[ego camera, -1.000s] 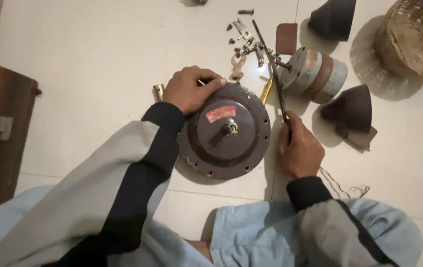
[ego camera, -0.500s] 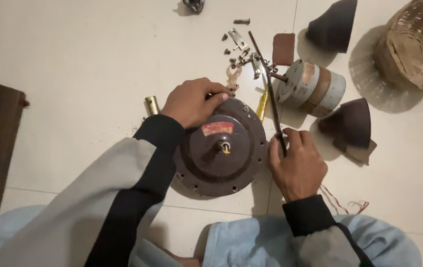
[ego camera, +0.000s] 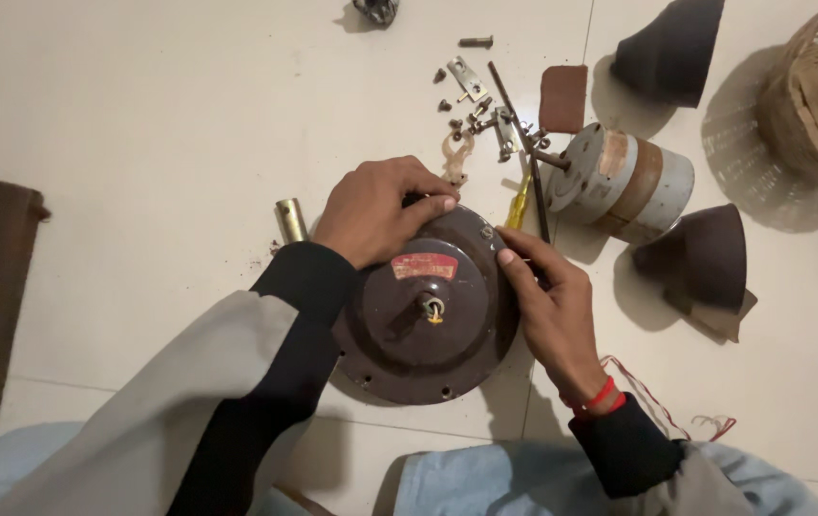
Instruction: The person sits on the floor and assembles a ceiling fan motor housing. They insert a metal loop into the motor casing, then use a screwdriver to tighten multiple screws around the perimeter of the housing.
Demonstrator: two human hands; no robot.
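I have both hands on the round brown motor housing (ego camera: 423,315), which lies flat on the tiled floor (ego camera: 141,143) between my knees. My left hand (ego camera: 375,210) sits on its far-left rim, fingers (ego camera: 437,203) curled and pressed down on the edge. My right hand (ego camera: 552,311) is on the right rim, fingertips (ego camera: 509,260) drawn together against the edge; whether they pinch anything small I cannot tell.

Just beyond my right fingers a long dark rod (ego camera: 520,134) runs away from me, with a yellow-handled screwdriver (ego camera: 518,203) beside it, close enough to crowd that side. Further out past the rod lies a scatter of screws and small brackets (ego camera: 471,96). To the right of my right fingers stands a cylindrical rotor core (ego camera: 624,182), then two dark cone covers (ego camera: 700,258) (ego camera: 671,48) and a woven basket (ego camera: 815,96). Left of my left fingers lies a small brass sleeve (ego camera: 290,220).
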